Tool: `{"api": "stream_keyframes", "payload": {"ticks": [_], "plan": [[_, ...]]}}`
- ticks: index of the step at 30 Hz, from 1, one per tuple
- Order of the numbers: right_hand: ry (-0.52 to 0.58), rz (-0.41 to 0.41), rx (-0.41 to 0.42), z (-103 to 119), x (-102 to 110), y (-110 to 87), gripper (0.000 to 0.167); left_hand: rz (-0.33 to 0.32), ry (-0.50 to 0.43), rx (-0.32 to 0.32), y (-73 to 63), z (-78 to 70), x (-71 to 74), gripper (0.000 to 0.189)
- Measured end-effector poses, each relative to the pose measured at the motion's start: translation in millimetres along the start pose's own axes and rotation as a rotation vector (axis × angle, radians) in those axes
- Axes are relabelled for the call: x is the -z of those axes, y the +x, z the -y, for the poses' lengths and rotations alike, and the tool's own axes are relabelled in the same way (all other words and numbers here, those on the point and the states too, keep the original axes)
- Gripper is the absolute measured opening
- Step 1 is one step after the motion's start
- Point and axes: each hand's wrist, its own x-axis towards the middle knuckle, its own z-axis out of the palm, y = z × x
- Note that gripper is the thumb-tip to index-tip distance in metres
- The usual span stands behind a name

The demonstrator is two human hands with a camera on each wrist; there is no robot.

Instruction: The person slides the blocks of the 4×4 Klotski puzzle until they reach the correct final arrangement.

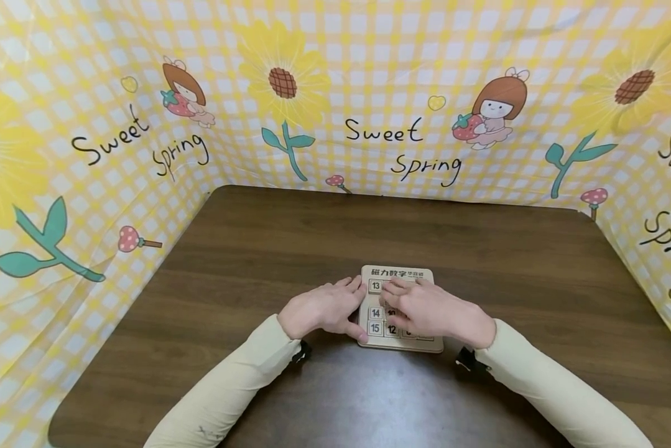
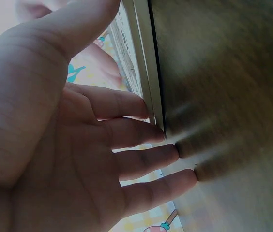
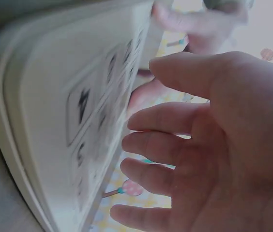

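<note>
A flat wooden number slide puzzle lies on the table, with tiles such as 13, 14, 15 and 12 showing. My left hand steadies its left side, thumb at the near corner and fingers along the edge. In the left wrist view those fingers are nearly straight, beside the board's edge. Over the tiles is my right hand, its fingertips on or just above them. The right wrist view has its fingers extended and spread above the board face. Several tiles are hidden beneath this hand.
The brown wooden table surrounds the puzzle. A yellow checked cloth with sunflowers and lettering stands along its back and sides. Black straps show at both wrists, below light sleeves.
</note>
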Motion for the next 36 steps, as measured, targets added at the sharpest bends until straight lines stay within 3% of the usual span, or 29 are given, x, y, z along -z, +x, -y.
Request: {"api": "stream_keyframes", "payload": {"ticks": [13,27,36], "plan": [[0.031,0.031,-0.047,-8,-8,14.4,0.061,-0.003,0.010,0.005,-1.7,-0.1,0.5,0.104],[-0.020,0.010,-0.046,15,-11,-0.8,0.060,-0.016,-0.032,0.007,-3.9,-0.1,0.1,0.103],[0.008,0.021,-0.049,7,-4,-2.6,0.059,-0.022,-0.007,0.002,-2.9,-0.4,-0.1,0.103]]}}
